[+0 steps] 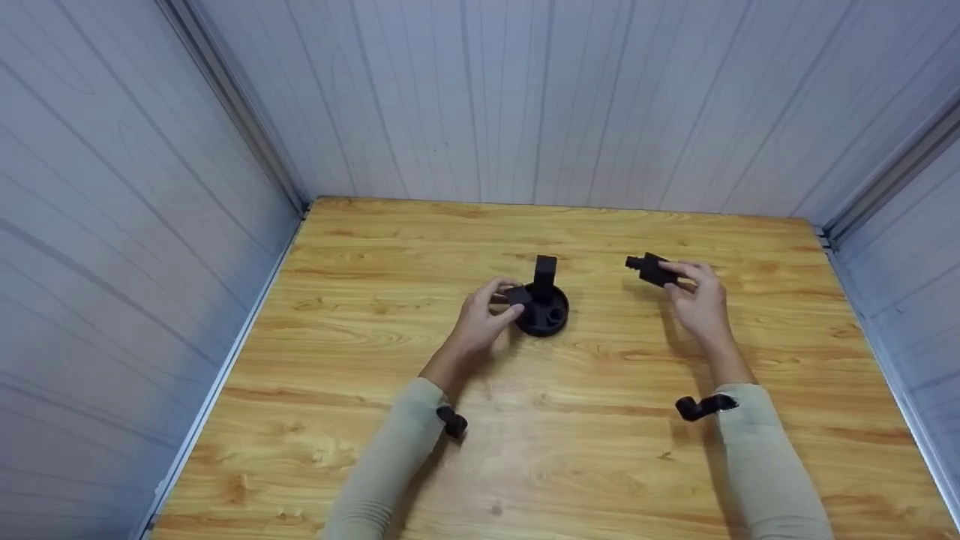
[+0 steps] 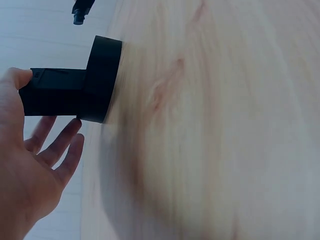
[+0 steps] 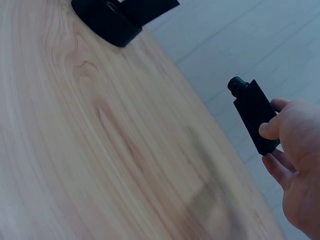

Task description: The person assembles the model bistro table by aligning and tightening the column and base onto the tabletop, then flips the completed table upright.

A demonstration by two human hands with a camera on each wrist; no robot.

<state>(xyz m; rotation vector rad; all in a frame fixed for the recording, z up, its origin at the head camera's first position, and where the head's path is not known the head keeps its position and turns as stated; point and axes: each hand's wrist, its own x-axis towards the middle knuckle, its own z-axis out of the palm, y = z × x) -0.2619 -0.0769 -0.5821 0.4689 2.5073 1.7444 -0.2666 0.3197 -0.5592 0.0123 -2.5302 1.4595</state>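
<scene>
A black round base (image 1: 544, 332) with a raised rim and a round socket stands on the wooden table. From its far side a black rectangular block (image 1: 546, 271) rises upright. My left hand (image 1: 480, 321) grips a second black block (image 2: 57, 92) at the base's left side, thumb near its top end. In the left wrist view this block meets the base (image 2: 103, 80). Off to the right and above the table, my right hand (image 1: 701, 304) holds a third black block (image 3: 255, 117) between thumb and fingers. Its narrower round plug (image 3: 237, 86) points left, toward the base.
The wood-grain table (image 1: 585, 450) is bounded by pale panel walls at the back (image 1: 510, 112), left (image 1: 112, 225) and right (image 1: 915, 277). A small black wrist camera sits on each sleeve, the left one (image 1: 453, 424) and the right one (image 1: 701, 407).
</scene>
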